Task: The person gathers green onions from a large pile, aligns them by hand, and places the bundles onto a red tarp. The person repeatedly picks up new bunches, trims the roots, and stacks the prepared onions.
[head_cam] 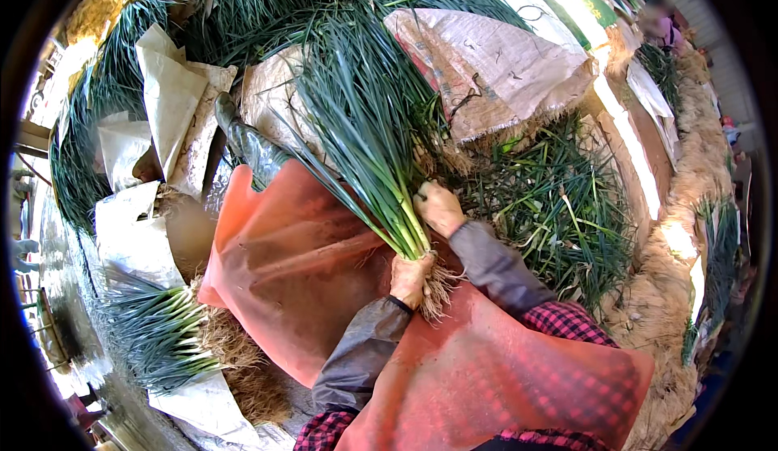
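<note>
My left hand (411, 279) is wrapped around the white base of a bunch of green onions (371, 117), just above its stringy roots (436, 298). The bunch slants up and away over my lap, its long dark leaves spreading at the far end. Beside the pale stalks, my right hand (439, 209) has its fingers curled in; whether anything is between them is hidden. Under both forearms an orange plastic apron (304, 238) covers my legs. To the right of my right hand lies a heap of loose trimmed leaves (559, 214).
A woven sack (486, 62) lies beyond my right hand. Stacked onions (164, 329) with roots sit at the left, near white sheets (137, 226). More onion leaves (273, 7) fill the far side. A rubber boot (249, 141) juts out past the apron. Another person (662, 25) is at the far right.
</note>
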